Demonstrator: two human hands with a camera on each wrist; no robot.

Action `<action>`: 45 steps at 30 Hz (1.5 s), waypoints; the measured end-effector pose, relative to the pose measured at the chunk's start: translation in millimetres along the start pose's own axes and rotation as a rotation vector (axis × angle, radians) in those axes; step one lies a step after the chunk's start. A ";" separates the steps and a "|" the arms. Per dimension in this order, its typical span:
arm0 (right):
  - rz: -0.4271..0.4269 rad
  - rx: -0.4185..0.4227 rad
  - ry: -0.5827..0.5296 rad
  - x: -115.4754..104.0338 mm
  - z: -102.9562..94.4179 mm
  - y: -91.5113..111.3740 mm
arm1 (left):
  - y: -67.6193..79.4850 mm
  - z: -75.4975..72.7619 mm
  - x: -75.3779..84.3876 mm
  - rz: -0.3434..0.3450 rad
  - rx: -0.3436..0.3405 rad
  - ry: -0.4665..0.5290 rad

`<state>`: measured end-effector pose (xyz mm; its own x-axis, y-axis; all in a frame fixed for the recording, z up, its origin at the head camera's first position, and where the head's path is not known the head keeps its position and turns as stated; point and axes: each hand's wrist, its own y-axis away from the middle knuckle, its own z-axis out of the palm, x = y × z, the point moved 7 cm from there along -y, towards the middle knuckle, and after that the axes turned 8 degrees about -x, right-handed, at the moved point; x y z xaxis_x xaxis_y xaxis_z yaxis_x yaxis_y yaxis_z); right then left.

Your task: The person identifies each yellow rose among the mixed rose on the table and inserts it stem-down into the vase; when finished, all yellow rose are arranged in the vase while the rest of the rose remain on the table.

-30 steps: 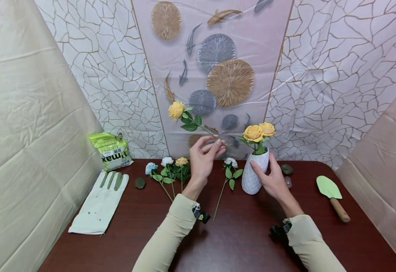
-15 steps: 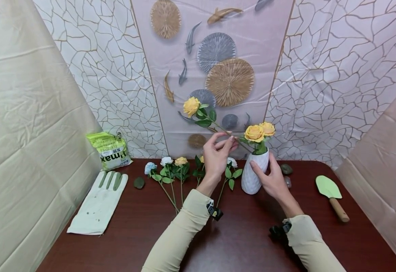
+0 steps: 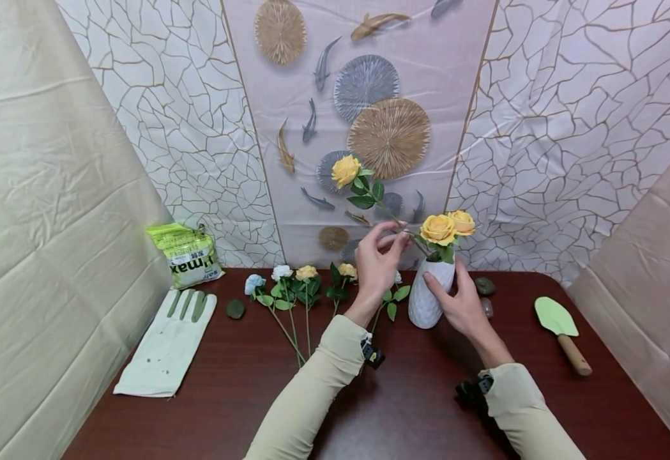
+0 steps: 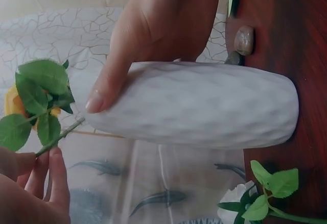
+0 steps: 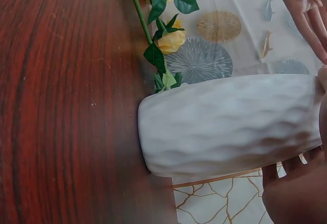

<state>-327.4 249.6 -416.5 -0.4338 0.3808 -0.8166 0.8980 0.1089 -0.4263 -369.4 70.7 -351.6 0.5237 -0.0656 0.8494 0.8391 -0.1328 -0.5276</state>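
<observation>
Between thumb and fingers, my left hand (image 3: 379, 260) pinches the stem of a yellow rose (image 3: 347, 171). That bloom leans up and left, and the stem's lower end reaches the mouth of a white dimpled vase (image 3: 426, 300). In the left wrist view the stem (image 4: 64, 133) meets the vase rim beside the thumb. My right hand (image 3: 461, 299) grips the vase near its top, thumb in front and fingers behind. The vase's base rests on the table, and two yellow roses (image 3: 438, 230) stand in it.
Blue, white and yellow roses (image 3: 281, 273) lie left of the vase, with a white rose (image 3: 400, 293) close beside it. Farther left are a glove (image 3: 165, 351), a green bag (image 3: 188, 255) and a dark stone (image 3: 235, 309). Stones (image 3: 485, 285) and a green trowel (image 3: 557, 317) lie right.
My left hand has moved right with its rose, bringing the stem end to the vase mouth. The two roses in the vase have shifted slightly right. My right hand stays on the vase.
</observation>
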 end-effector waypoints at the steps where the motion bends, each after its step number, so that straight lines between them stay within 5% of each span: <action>1: -0.002 0.002 -0.001 4.9 0.2 -0.4 | -0.8 1.5 1.9 0.011 0.003 -0.007; 6: 0.000 0.010 0.001 21.0 0.0 -2.0 | -3.3 9.3 10.3 0.045 0.006 -0.097; 12: 0.006 0.004 0.001 15.4 0.4 -1.6 | -1.3 14.3 1.9 -0.050 -0.021 -0.291; 19: 0.016 -0.009 0.000 -16.3 -0.6 2.7 | 1.1 24.3 -12.4 -0.114 -0.170 -0.369; 23: 0.025 -0.013 -0.004 -19.2 -0.4 3.9 | 1.6 23.1 -14.6 -0.134 -0.206 -0.375; 34: -0.007 0.010 0.000 -18.2 -2.8 3.7 | -8.6 11.4 -4.7 -0.122 -0.088 -0.268; 41: 0.018 -0.015 0.000 -17.6 -1.9 4.0 | -7.4 23.3 -16.3 -0.193 -0.132 -0.331; 45: 0.011 -0.026 -0.018 -18.7 0.2 2.6 | -4.8 27.0 -21.1 -0.171 -0.158 -0.311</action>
<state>-316.9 242.6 -402.3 -0.4251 0.3656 -0.8280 0.9042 0.1290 -0.4072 -380.5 99.4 -367.3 0.4179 0.2708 0.8672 0.8980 -0.2677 -0.3492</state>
